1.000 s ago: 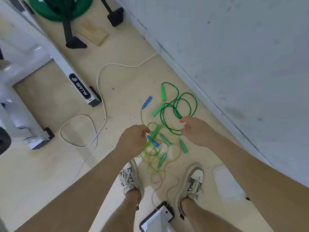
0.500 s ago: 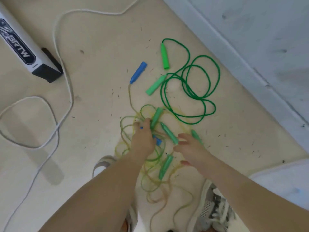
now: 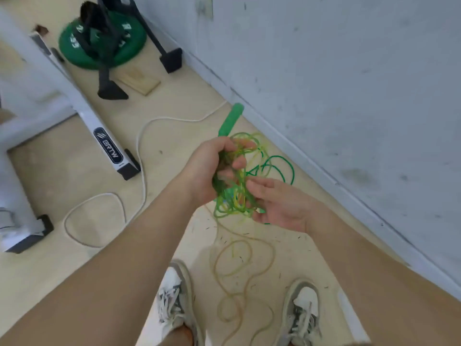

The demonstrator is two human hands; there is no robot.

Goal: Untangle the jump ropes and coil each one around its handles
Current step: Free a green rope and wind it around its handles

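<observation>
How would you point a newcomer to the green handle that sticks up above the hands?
Follow the base of the grey wall to mid-frame, where the left hand grips a tangle of ropes. The green handle pokes up out of that fist toward the wall. It is thick, straight and solid; everything round it is thin looped cord.
</observation>
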